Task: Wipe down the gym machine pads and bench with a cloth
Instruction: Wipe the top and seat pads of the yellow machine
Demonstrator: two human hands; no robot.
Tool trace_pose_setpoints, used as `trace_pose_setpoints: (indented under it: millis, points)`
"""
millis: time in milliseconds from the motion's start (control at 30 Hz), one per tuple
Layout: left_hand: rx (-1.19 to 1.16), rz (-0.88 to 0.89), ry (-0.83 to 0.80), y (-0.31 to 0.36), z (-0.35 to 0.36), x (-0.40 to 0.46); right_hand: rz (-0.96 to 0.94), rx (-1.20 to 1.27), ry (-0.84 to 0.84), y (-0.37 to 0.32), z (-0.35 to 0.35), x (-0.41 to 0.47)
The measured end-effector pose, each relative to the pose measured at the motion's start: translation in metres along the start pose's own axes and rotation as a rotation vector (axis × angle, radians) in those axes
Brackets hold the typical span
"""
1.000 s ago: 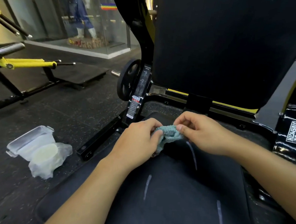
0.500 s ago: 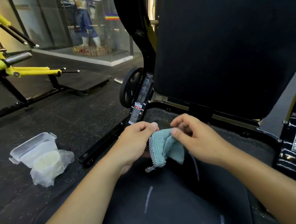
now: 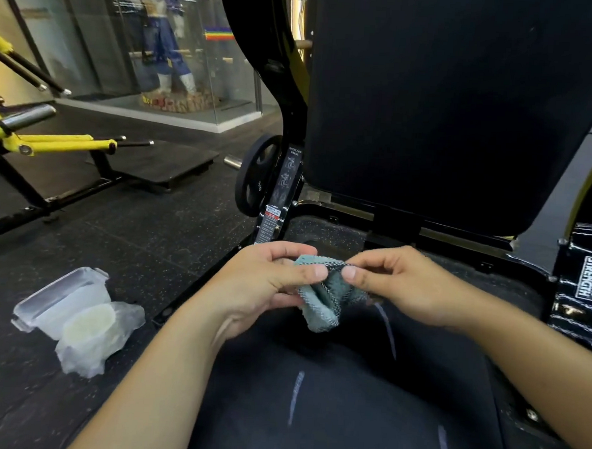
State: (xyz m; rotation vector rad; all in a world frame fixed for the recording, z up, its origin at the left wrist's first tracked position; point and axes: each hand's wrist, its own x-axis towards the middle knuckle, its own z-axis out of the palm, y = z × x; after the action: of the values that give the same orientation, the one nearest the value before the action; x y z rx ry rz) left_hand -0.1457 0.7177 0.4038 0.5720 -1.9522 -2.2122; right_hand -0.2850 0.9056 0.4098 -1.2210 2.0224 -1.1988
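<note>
Here my left hand [image 3: 264,284] and right hand [image 3: 397,284] pinch the cloth [image 3: 328,301] above the seat [image 3: 347,398]; a tub [image 3: 67,301] and bag [image 3: 93,337] sit on the floor [image 3: 115,235] to the left.

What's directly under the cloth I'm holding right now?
The black seat pad of the machine lies below the cloth, which both hands pinch above it. The patch of pad straight beneath the cloth and the hands is hidden.

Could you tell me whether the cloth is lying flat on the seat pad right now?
No, both the left hand and right hand pinch the cloth above the seat pad.
</note>
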Motion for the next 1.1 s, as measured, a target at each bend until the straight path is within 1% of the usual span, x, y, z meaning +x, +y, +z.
trace_pose_setpoints:
  millis: [67, 200, 233, 333, 400, 467, 533, 600, 667, 733, 800, 867, 967, 1033, 1100]
  points:
    - [0.08, 0.05, 0.02, -0.002, -0.003, 0.001, 0.019, 0.022, 0.017, 0.002, -0.008, 0.0]
    - [0.432, 0.222, 0.204, -0.006, -0.007, 0.003, 0.043, -0.038, 0.075, -0.002, -0.021, -0.001]
    - [0.488, 0.258, 0.234, -0.005, -0.007, 0.001, 0.061, -0.042, 0.092, -0.004, -0.024, -0.002]
    - [0.529, 0.31, 0.268, 0.001, -0.005, -0.006, 0.111, -0.071, 0.136, -0.011, -0.032, -0.002]
    - [0.603, 0.348, 0.297, 0.002, -0.004, -0.008, 0.103, -0.126, 0.167, -0.013, -0.036, -0.003]
    - [0.705, 0.397, 0.387, 0.0, -0.005, -0.008, 0.112, -0.228, 0.134, -0.012, -0.039, -0.005]
    - [0.751, 0.45, 0.469, -0.002, -0.008, -0.009, 0.127, -0.37, 0.079, -0.009, -0.039, -0.007]
    - [0.787, 0.441, 0.487, -0.001, -0.016, -0.01, 0.109, -0.43, 0.146, -0.006, -0.041, -0.007]
    - [0.87, 0.329, 0.416, 0.0, -0.025, -0.011, 0.081, -0.433, 0.239, -0.004, -0.046, -0.008]
    - [0.917, 0.255, 0.361, -0.001, -0.031, -0.011, 0.102, -0.529, 0.231, -0.006, -0.049, -0.011]
    - [0.856, 0.294, 0.406, 0.001, -0.034, -0.009, 0.167, -0.606, 0.168, -0.006, -0.052, -0.013]
    - [0.719, 0.328, 0.456, 0.008, -0.031, -0.005, 0.188, -0.559, 0.182, -0.004, -0.057, -0.013]
    - [0.562, 0.318, 0.451, 0.022, -0.022, 0.001, 0.17, -0.268, 0.302, -0.001, -0.07, -0.003]
    - [0.488, 0.32, 0.438, 0.034, -0.017, 0.004, 0.14, -0.046, 0.344, -0.005, -0.077, 0.007]
    - [0.344, 0.347, 0.411, 0.046, -0.011, 0.006, 0.091, 0.102, 0.392, -0.011, -0.081, 0.015]
